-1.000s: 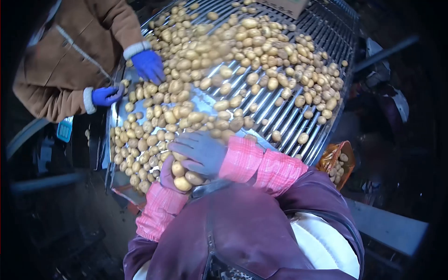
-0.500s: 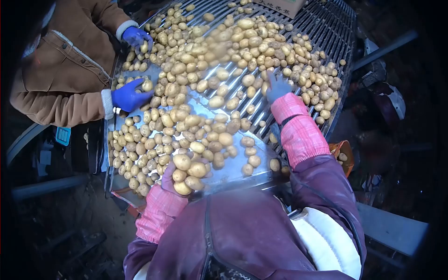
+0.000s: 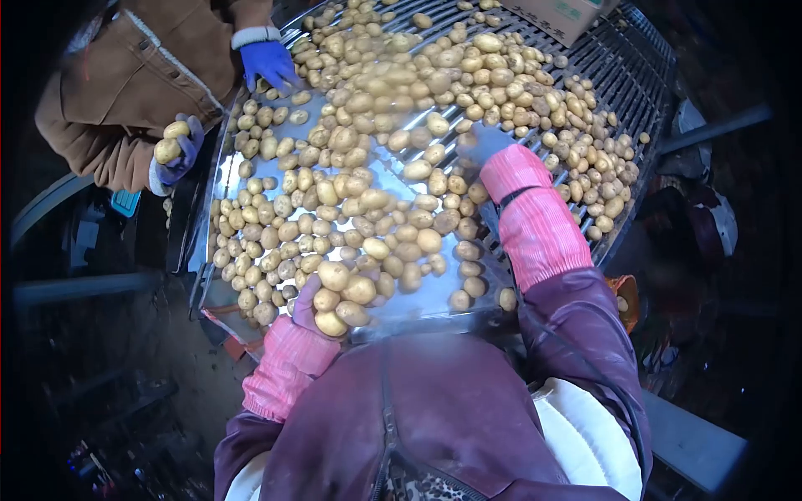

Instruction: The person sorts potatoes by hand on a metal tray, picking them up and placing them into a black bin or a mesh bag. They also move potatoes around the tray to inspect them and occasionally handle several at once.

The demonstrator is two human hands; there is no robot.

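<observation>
At the near edge of the metal table (image 3: 424,311), my gloved left hand (image 3: 306,302) is wrapped round several potatoes (image 3: 359,290), held against its palm and thumb. My gloved right hand (image 3: 488,145) is over the slatted part of the table, close to loose potatoes (image 3: 458,184). Motion smears its fingers, so their pose is hidden. A large spread of potatoes (image 3: 501,77) covers the middle and far side, with more lying left of my left hand.
Across the table on the left, a co-worker's blue-gloved hand (image 3: 269,65) reaches among potatoes. Their other hand (image 3: 178,152) holds potatoes near the table edge. A cardboard box (image 3: 558,17) stands at the far end. An orange container (image 3: 623,302) is beside my right arm.
My right hand has moved slightly left and nearer its potatoes. My left hand still holds its potatoes. The co-worker's nearer hand has drawn back off the table with potatoes in it.
</observation>
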